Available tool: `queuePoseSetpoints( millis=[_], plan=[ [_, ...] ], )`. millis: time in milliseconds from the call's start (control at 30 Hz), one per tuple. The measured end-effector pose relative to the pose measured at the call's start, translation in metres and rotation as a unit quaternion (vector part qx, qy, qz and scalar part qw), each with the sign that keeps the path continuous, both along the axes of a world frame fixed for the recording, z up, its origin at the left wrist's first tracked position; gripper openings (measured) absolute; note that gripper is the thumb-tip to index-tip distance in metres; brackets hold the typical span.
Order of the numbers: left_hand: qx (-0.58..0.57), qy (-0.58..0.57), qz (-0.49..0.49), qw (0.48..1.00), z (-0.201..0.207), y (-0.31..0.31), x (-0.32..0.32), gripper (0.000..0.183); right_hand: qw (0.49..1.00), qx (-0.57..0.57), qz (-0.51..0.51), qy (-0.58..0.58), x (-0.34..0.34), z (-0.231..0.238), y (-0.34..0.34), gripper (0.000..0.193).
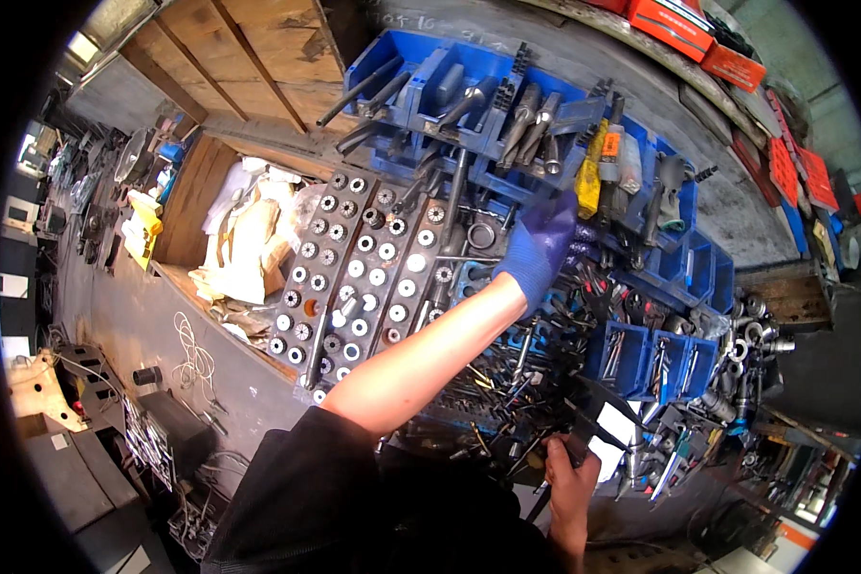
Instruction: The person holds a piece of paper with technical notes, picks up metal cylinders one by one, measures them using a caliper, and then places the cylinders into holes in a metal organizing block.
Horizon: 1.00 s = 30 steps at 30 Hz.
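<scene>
Messy workshop, with blue bins [392,46] of metal drills [526,120] along the back and a wooden box [177,206] of crumpled paper [249,244] off to the left. Head cam: left hand [542,239], in a blue-purple glove [524,270], reaches across to the bins, just below a yellow tube [590,177]. Fingers are partly hidden, so can't tell if it's gripping anything. Bare right hand [569,475] is curled around a dark caliper-looking tool [580,442], down near the front, next to a white sheet [610,435] and below small blue trays [617,385].
</scene>
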<state>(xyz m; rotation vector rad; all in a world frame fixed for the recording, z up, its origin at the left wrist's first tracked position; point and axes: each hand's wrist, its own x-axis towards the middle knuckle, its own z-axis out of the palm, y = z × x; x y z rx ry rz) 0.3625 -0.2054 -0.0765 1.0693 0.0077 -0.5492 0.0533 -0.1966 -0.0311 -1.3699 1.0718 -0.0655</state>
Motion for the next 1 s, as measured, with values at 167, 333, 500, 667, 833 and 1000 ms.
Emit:
queuePoseSetpoints(
  millis=[167,333,500,667,833,1000],
  plan=[
    [-0.049,0.082,0.003,0.995,-0.030,0.029,0.009,0.025,1.000,-0.012,0.012,0.014,0.001,0.001,0.008,0.015],
    [-0.061,0.134,0.041,0.988,0.002,0.074,0.011,0.025,0.998,-0.033,0.023,0.039,0.002,0.002,0.017,0.015],
    [-0.085,0.129,0.101,0.983,-0.003,0.103,0.029,0.028,0.997,-0.052,0.044,0.044,0.006,0.001,0.028,0.015],
    [-0.059,0.014,0.194,0.979,0.007,0.106,0.049,0.029,0.994,-0.063,0.056,0.065,0.012,0.009,0.040,0.013],
    [-0.030,-0.092,0.221,0.970,-0.017,0.107,0.051,0.028,0.994,-0.057,0.058,0.074,0.021,0.018,0.057,0.012],
    [-0.098,0.042,0.181,0.978,-0.009,0.127,0.029,0.024,0.996,-0.043,0.042,0.068,0.024,0.018,0.069,0.011]
  ],
)
